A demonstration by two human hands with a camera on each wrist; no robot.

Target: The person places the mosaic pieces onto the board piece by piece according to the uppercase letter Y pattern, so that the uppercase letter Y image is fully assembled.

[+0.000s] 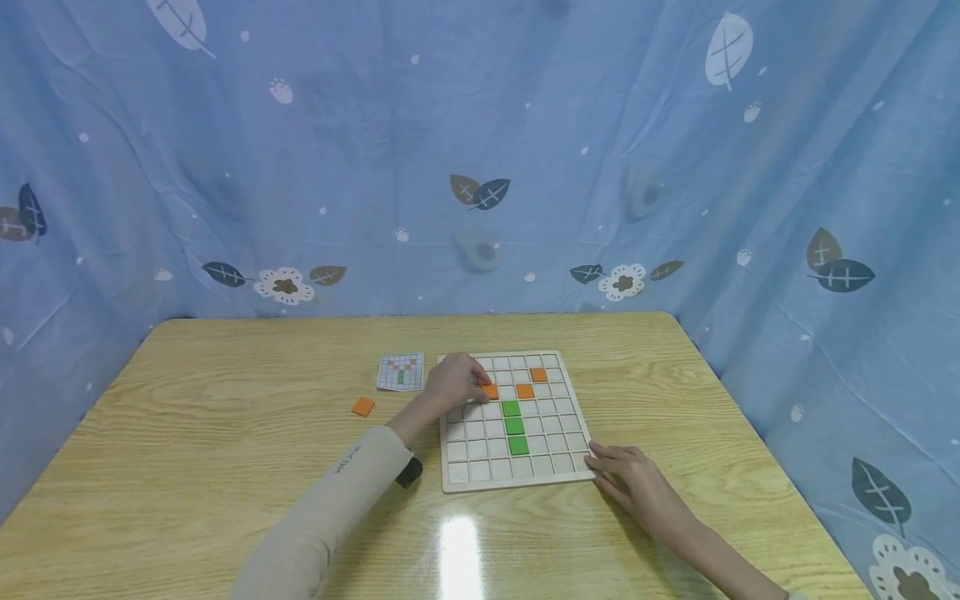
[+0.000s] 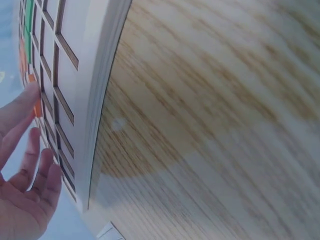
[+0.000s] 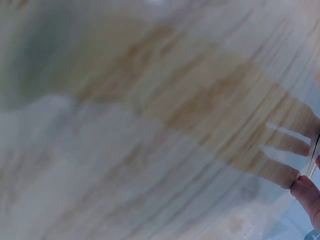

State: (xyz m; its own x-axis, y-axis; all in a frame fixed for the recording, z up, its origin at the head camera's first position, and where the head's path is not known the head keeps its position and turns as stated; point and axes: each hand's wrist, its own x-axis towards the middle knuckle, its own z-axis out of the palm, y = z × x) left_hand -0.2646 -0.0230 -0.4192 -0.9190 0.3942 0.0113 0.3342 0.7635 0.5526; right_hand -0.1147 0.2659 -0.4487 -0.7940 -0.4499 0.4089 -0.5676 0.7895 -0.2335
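A light wooden grid board (image 1: 480, 484) lies on the table. My left hand (image 1: 452, 382) reaches over its left side, thumb and index finger at an orange square tile (image 1: 491, 391), pinching it at its cell. In the left wrist view, fingertips (image 2: 32, 92) overlap that tile (image 2: 37, 107) and the other fingers spread below. My right hand (image 1: 633, 479) rests at the board's near right corner, fingers fairly straight against the edge. In the right wrist view, fingertips (image 3: 301, 189) meet the board's edge. Three green tiles (image 1: 514, 426) form a column; two orange tiles (image 1: 525, 391) sit to their upper right.
A loose orange tile (image 1: 363, 407) lies on the table left of the board. Behind it is a small printed pattern card (image 1: 401, 372) with a coloured grid. The wooden table (image 1: 247, 400) runs back to a blue patterned curtain (image 1: 390, 150).
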